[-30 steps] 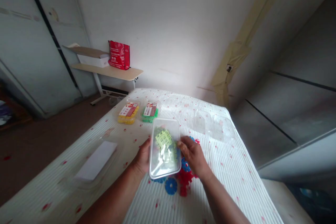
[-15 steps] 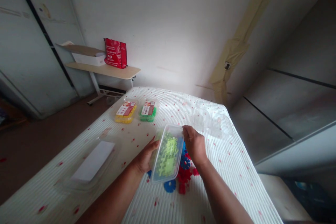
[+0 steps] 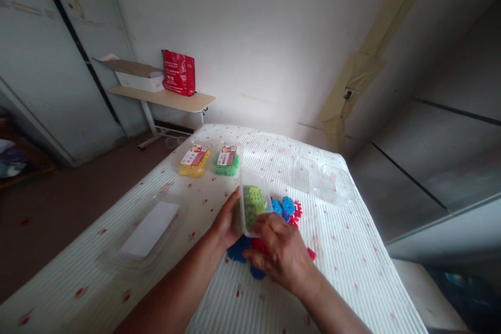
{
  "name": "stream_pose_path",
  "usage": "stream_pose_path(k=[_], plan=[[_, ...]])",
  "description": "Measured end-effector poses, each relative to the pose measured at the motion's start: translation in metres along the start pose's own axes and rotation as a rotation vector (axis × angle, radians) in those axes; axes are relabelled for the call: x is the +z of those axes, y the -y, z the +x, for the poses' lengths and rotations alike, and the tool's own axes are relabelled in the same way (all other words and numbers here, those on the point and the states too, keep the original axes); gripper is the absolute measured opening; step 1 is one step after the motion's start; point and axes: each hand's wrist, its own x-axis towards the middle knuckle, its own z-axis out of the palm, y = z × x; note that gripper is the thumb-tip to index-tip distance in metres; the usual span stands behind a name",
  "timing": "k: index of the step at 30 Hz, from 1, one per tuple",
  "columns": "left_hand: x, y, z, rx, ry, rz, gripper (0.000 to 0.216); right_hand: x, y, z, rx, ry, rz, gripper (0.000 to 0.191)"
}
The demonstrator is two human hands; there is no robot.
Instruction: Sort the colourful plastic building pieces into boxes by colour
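My left hand (image 3: pixel 227 222) grips the left side of a clear plastic box (image 3: pixel 253 200) filled with light green toy pieces, held low over the white dotted table cover (image 3: pixel 344 250). My right hand (image 3: pixel 279 253) lies over the box's near end and over a pile of blue and red gear-shaped pieces (image 3: pixel 287 207) on the cover. Its fingers are curled down; what they touch underneath is hidden.
A yellow-filled box (image 3: pixel 194 160) and a green-filled box (image 3: pixel 226 160) with red labels lie further back. Empty clear boxes (image 3: pixel 323 183) sit at the right. A clear lid with white card (image 3: pixel 148 229) lies at left. A side table with a red bag (image 3: pixel 178 72) stands by the wall.
The box came down from its tilted hold towards the table and further away. My right hand moved from the box's far right edge to its near end, over the blue and red pieces.
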Motion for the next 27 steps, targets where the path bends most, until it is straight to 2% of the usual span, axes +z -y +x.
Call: stream_pose_path(k=[2,5,10,15,18,22,27], plan=[[0.001,0.001,0.0,-0.001,-0.019,0.005,0.047,0.004,0.007,-0.002,-0.025,0.011,-0.053,0.007],[0.0,0.001,-0.002,-0.004,-0.042,0.008,0.044,0.007,0.007,0.0,-0.041,0.02,-0.067,0.014],[0.001,0.0,-0.002,0.005,-0.059,0.04,0.041,0.002,0.001,0.003,-0.103,0.066,-0.025,0.014],[0.004,0.004,0.002,0.093,-0.133,0.001,0.039,0.007,0.003,0.002,-0.029,0.016,-0.226,0.013],[0.003,0.005,0.003,0.114,-0.155,-0.01,0.039,0.009,0.004,0.004,-0.008,-0.006,-0.268,0.017],[0.002,0.005,0.002,0.126,-0.165,0.036,0.039,0.003,0.005,0.006,-0.052,0.021,-0.131,0.017],[-0.003,0.005,0.003,0.09,-0.118,0.028,0.041,-0.01,0.001,0.006,0.006,0.047,0.067,0.015]])
